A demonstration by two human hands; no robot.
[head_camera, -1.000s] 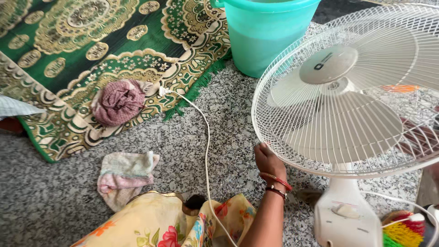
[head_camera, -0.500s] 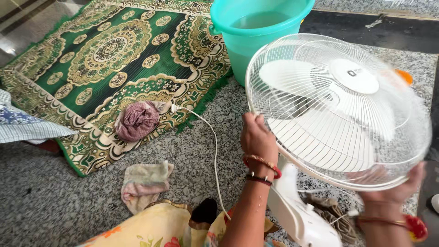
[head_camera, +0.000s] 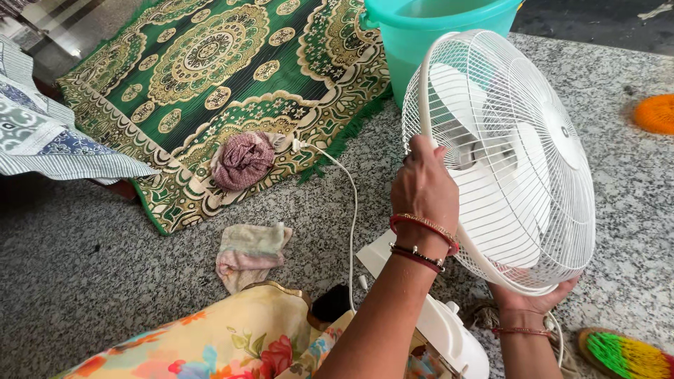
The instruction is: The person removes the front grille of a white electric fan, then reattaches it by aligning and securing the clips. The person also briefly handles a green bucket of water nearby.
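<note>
A white table fan (head_camera: 519,161) with a wire cage stands tilted on a speckled stone floor, its face turned to the right. My left hand (head_camera: 423,186) grips the cage's rim at the upper left, bangles on the wrist. My right hand (head_camera: 535,298) cups the lower rim of the cage from underneath. The fan's white base (head_camera: 449,330) shows between my forearms. Its white power cord (head_camera: 349,203) runs back to a plug lying on the rug.
A teal plastic bucket (head_camera: 428,28) stands just behind the fan. A green patterned rug (head_camera: 210,77) holds a balled-up pink cloth (head_camera: 243,160). A folded pale rag (head_camera: 250,253) lies on the floor. A colourful brush (head_camera: 625,353) sits bottom right, an orange scrubber (head_camera: 656,114) far right.
The fan has been lifted and swung so its face turns to the right. My left hand moved from the lower rim up to the upper-left rim; my right hand now holds the bottom.
</note>
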